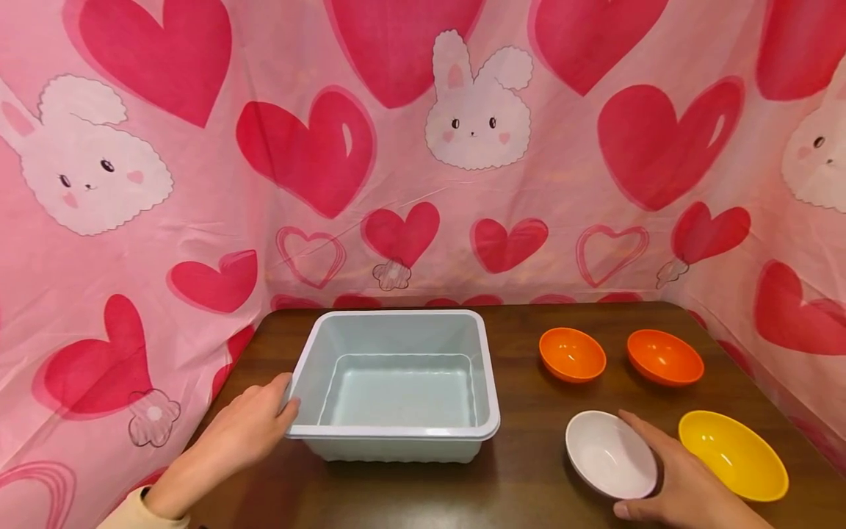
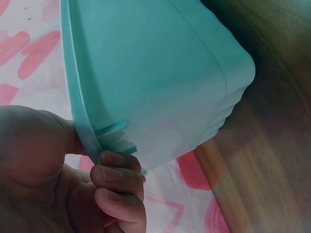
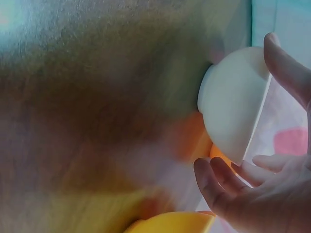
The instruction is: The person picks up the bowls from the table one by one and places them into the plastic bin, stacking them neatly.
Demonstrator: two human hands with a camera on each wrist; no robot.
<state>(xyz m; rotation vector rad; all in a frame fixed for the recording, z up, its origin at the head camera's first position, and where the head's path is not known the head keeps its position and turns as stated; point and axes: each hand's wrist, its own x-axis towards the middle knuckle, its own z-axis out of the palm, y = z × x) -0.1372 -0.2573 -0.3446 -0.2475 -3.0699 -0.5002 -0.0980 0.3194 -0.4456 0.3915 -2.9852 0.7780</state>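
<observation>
A pale grey-green plastic basin (image 1: 396, 433) with a wide rim stands on the table, left of the middle. At its left rim my left hand (image 1: 261, 415) holds on. The left wrist view shows the thumb behind the rim and curled fingers (image 2: 119, 182) under its outer side. A white bowl (image 1: 611, 452) sits upright at the front right. My right hand (image 1: 681, 477) spans the bowl's right side, thumb near the front edge and fingers along the right edge. In the right wrist view these fingers (image 3: 209, 184) are spread and fairly straight; firm contact cannot be made out.
Just right of my right hand lies a yellow bowl (image 1: 734, 455). Two orange bowls, the left one (image 1: 572, 356) and the right one (image 1: 664, 358), stand farther back on the dark wooden table (image 1: 522, 477). Pink heart-and-rabbit cloth (image 1: 456, 242) hangs behind and at both sides.
</observation>
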